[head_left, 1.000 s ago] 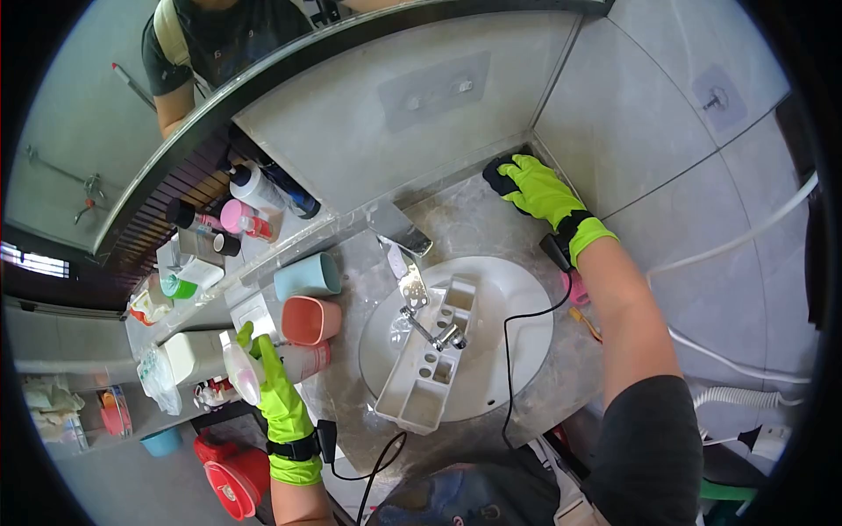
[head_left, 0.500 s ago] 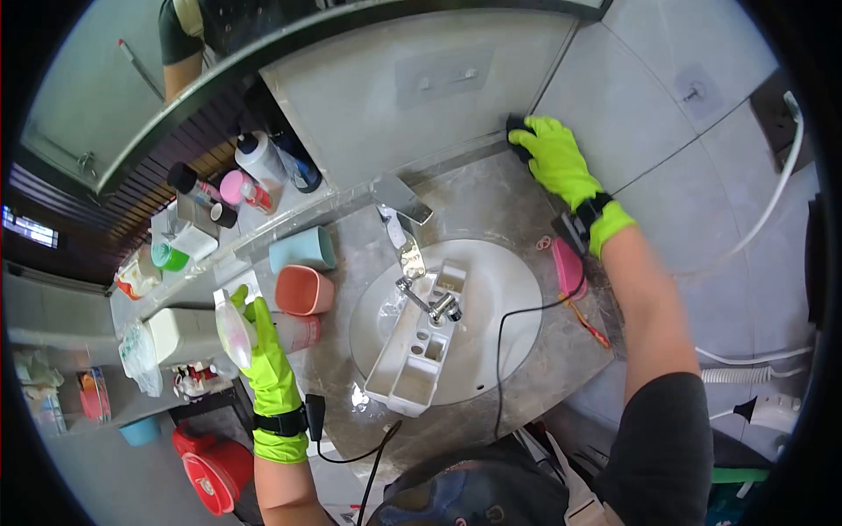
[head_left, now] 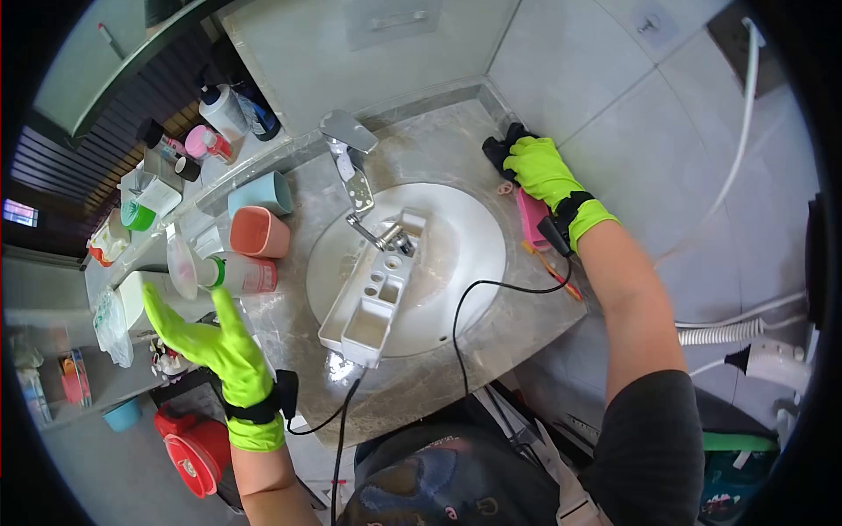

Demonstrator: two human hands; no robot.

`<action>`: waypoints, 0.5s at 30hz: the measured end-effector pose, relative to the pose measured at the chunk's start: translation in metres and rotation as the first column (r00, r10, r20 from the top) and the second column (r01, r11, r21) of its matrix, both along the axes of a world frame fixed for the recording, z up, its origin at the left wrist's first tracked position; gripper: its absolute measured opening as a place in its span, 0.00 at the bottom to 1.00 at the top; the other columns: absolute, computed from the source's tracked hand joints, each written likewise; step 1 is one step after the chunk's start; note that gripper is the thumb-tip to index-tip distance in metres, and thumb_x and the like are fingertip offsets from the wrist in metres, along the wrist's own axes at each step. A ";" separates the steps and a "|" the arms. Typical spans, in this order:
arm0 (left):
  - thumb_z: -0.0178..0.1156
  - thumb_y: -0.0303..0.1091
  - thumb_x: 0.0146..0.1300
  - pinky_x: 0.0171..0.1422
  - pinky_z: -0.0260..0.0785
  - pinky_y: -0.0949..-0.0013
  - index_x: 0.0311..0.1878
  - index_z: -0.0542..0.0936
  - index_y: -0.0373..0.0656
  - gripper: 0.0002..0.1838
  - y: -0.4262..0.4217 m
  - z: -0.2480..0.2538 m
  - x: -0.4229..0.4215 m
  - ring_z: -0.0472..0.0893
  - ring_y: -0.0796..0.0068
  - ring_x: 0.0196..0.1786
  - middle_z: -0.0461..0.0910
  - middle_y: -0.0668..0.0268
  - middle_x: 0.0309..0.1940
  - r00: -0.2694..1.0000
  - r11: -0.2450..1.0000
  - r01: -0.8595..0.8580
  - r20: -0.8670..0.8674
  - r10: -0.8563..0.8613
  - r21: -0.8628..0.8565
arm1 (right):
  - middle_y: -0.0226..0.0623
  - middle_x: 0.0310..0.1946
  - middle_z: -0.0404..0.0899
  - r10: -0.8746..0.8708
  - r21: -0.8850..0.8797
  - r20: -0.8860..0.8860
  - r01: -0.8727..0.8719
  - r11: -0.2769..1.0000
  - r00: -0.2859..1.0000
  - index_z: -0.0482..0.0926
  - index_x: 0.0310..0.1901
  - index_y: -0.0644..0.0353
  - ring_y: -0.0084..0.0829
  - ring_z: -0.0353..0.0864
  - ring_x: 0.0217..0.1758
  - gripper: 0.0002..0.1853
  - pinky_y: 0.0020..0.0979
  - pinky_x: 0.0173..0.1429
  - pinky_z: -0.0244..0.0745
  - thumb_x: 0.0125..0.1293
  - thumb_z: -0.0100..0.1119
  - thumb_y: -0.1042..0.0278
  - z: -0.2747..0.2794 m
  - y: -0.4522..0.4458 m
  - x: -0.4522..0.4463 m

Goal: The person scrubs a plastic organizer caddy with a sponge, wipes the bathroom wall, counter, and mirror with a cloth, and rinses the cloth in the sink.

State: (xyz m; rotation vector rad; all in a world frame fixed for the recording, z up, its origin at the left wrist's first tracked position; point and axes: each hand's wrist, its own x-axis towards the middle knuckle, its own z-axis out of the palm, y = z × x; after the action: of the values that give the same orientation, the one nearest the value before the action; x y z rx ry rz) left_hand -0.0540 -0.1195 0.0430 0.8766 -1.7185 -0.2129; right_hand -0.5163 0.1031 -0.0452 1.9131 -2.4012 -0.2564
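Observation:
My right hand (head_left: 537, 168), in a yellow-green glove, is closed on a black cloth (head_left: 498, 151), pressed to the grey countertop (head_left: 421, 145) by the right wall. Just below it lie a pink holder (head_left: 531, 217) and a toothbrush (head_left: 561, 279). My left hand (head_left: 215, 346), gloved alike, has thumb and fingers spread and holds nothing; it is beside a bottle with a pink label (head_left: 250, 273) and a translucent pink-white piece (head_left: 182, 266). A white compartment tray (head_left: 368, 320) rests in the sink (head_left: 447, 307) under the faucet (head_left: 351, 180).
A blue cup (head_left: 263, 195) and an orange cup (head_left: 259, 232) stand left of the faucet. Several bottles (head_left: 224, 110) line the ledge under the mirror. A black cable (head_left: 465, 307) crosses the sink. A red bucket (head_left: 197, 451) is at lower left.
My left hand has let go of the translucent piece and opened. My right hand and the black cloth have moved from the back corner down along the right wall. The view has shifted.

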 end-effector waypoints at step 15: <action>0.75 0.60 0.42 0.78 0.40 0.30 0.76 0.65 0.60 0.55 0.191 -0.093 -0.255 0.48 0.40 0.81 0.54 0.58 0.80 -0.102 0.347 0.758 0.626 -0.773 0.553 | 0.48 0.43 0.82 -0.265 -0.240 0.320 0.348 0.906 0.910 0.84 0.50 0.54 0.54 0.80 0.49 0.17 0.48 0.53 0.76 0.56 0.64 0.70 0.048 0.052 0.028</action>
State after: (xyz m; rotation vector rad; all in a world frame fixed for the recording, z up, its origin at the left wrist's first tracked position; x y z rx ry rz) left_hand -0.3085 0.0715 -0.0500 -0.3835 -3.0898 -0.6784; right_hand -0.4879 0.1556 0.0025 1.5204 -2.7298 0.3699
